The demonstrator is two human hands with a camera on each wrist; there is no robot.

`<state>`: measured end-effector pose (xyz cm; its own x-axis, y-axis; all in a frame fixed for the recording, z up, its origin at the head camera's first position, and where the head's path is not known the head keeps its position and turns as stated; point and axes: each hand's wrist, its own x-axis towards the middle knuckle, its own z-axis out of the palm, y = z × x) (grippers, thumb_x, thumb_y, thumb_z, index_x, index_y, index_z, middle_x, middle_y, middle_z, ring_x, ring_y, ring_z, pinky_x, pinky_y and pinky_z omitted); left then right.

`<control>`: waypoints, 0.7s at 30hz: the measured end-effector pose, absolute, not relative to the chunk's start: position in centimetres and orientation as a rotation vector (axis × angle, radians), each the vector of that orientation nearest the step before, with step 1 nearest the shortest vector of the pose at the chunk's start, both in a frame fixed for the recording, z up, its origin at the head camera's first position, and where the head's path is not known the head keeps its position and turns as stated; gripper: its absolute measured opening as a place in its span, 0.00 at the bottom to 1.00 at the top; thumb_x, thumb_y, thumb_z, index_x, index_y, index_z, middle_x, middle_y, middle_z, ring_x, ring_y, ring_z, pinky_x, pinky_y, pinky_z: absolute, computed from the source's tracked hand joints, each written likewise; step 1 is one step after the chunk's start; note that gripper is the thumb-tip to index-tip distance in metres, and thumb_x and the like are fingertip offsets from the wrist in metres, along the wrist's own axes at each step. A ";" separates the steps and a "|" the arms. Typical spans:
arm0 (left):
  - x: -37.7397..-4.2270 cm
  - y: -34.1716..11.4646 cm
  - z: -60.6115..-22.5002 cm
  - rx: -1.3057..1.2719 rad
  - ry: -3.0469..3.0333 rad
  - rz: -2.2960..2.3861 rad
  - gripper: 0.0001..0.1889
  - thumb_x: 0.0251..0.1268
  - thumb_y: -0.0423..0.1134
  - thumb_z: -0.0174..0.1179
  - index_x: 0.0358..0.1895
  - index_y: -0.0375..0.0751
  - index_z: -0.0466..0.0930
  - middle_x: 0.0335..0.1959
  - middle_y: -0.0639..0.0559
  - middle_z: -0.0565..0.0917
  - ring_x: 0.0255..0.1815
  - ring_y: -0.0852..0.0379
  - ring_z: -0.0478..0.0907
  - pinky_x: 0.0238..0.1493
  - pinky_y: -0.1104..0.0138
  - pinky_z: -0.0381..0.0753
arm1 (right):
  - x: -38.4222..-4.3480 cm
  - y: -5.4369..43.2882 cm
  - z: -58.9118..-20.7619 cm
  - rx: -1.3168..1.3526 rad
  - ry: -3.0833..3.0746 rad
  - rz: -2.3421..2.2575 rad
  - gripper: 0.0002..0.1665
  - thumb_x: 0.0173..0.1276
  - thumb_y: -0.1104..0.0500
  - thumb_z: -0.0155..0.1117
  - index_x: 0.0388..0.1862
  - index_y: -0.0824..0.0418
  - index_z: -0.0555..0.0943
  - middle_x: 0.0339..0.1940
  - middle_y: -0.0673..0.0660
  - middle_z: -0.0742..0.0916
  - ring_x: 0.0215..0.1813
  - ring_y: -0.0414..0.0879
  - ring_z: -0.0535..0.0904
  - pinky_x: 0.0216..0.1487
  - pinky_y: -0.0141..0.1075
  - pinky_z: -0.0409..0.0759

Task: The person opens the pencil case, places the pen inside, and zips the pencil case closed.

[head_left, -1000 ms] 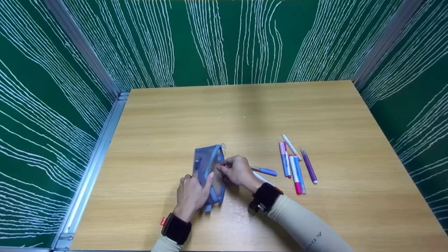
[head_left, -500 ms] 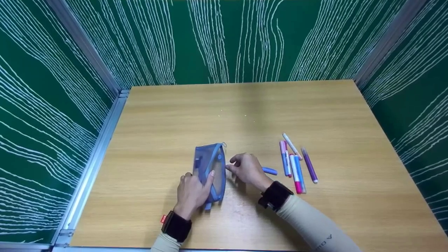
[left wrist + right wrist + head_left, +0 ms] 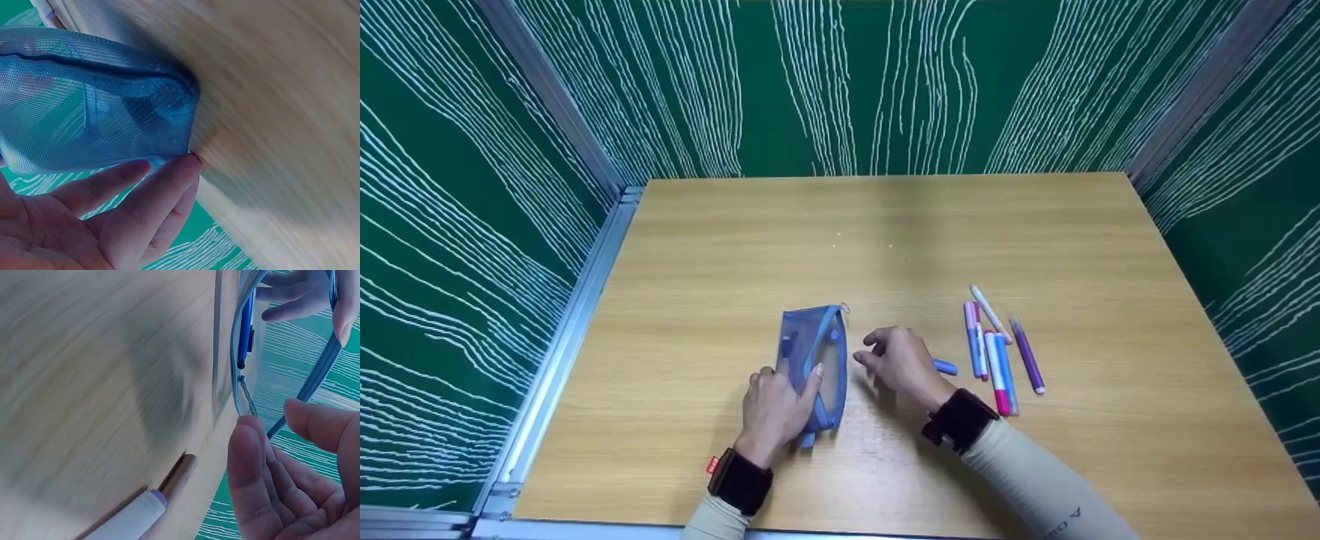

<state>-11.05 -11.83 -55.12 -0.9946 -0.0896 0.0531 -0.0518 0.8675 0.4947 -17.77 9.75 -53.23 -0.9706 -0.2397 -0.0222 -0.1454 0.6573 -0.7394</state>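
A blue mesh pencil case (image 3: 804, 337) lies on the table with its zipper side unzipped and gaping to the right. My left hand (image 3: 774, 414) holds it by the near end, thumb on the zipper edge and fingers against the outer mesh (image 3: 50, 135). Inside, a blue pen (image 3: 246, 332) shows in the right wrist view. Just right of the opening is my right hand (image 3: 906, 365), holding nothing, its thumb and fingertips apart. Beneath that hand lies a blue-capped marker (image 3: 945, 367), mostly hidden; the right wrist view shows a white marker (image 3: 126, 520) beside a brown-barrelled one (image 3: 179, 473).
Several markers (image 3: 996, 371) in pink, blue and white lie in a loose group to the right, with a purple marker (image 3: 1027, 356) at its outer side. Small pale specks dot the wooden table (image 3: 720, 255) farther back. Green patterned walls (image 3: 780, 90) surround it.
My right hand has drawn back from the pencil case's opening to the right, now covering more of the markers beneath it. The left hand keeps its hold on the case.
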 end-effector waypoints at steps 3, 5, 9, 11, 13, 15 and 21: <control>-11.0 -11.8 -55.1 0.116 -2.966 -0.778 0.39 0.74 0.68 0.49 0.56 0.30 0.82 0.39 0.34 0.82 0.42 0.39 0.80 0.42 0.48 0.80 | -17.7 9.9 -53.2 -0.305 2.764 -1.200 0.18 0.63 0.57 0.78 0.48 0.66 0.88 0.27 0.52 0.90 0.24 0.39 0.83 0.35 0.40 0.84; -11.0 -11.7 -55.2 0.119 -2.968 -0.777 0.39 0.74 0.68 0.49 0.56 0.30 0.82 0.40 0.34 0.82 0.42 0.39 0.80 0.42 0.48 0.80 | -17.8 10.1 -53.1 -0.297 2.782 -1.181 0.18 0.62 0.57 0.79 0.47 0.65 0.88 0.28 0.52 0.90 0.26 0.40 0.84 0.36 0.40 0.84; -11.0 -11.8 -55.1 0.122 -2.971 -0.781 0.39 0.74 0.68 0.49 0.58 0.29 0.81 0.40 0.33 0.82 0.43 0.38 0.80 0.41 0.48 0.80 | -17.8 10.4 -53.0 -0.308 2.836 -1.123 0.17 0.61 0.58 0.79 0.46 0.65 0.89 0.29 0.53 0.91 0.29 0.43 0.86 0.39 0.42 0.85; -11.0 -11.8 -55.1 0.122 -2.974 -0.783 0.40 0.74 0.68 0.48 0.58 0.30 0.81 0.41 0.33 0.82 0.43 0.39 0.80 0.42 0.48 0.80 | -17.8 10.7 -52.9 -0.326 2.859 -1.101 0.16 0.60 0.58 0.80 0.45 0.65 0.89 0.30 0.54 0.91 0.31 0.44 0.87 0.40 0.43 0.85; -11.0 -11.8 -55.1 0.120 -2.974 -0.789 0.40 0.74 0.68 0.49 0.58 0.30 0.81 0.41 0.33 0.82 0.43 0.39 0.80 0.41 0.48 0.80 | -17.9 11.0 -52.9 -0.344 2.880 -1.076 0.15 0.60 0.59 0.79 0.44 0.65 0.89 0.29 0.55 0.91 0.31 0.46 0.88 0.41 0.44 0.85; -11.0 -11.8 -55.1 0.115 -2.973 -0.785 0.40 0.73 0.69 0.48 0.58 0.30 0.82 0.41 0.33 0.82 0.43 0.39 0.80 0.42 0.48 0.80 | -18.0 11.2 -52.9 -0.355 2.907 -1.042 0.14 0.60 0.59 0.80 0.43 0.64 0.89 0.29 0.55 0.91 0.32 0.47 0.88 0.42 0.45 0.85; -11.0 -11.7 -55.0 0.105 -2.974 -0.769 0.43 0.73 0.70 0.46 0.59 0.28 0.81 0.42 0.32 0.83 0.44 0.39 0.80 0.43 0.48 0.81 | -18.3 12.2 -53.0 -0.360 2.967 -0.904 0.15 0.60 0.58 0.80 0.43 0.63 0.89 0.28 0.54 0.90 0.32 0.50 0.87 0.41 0.47 0.84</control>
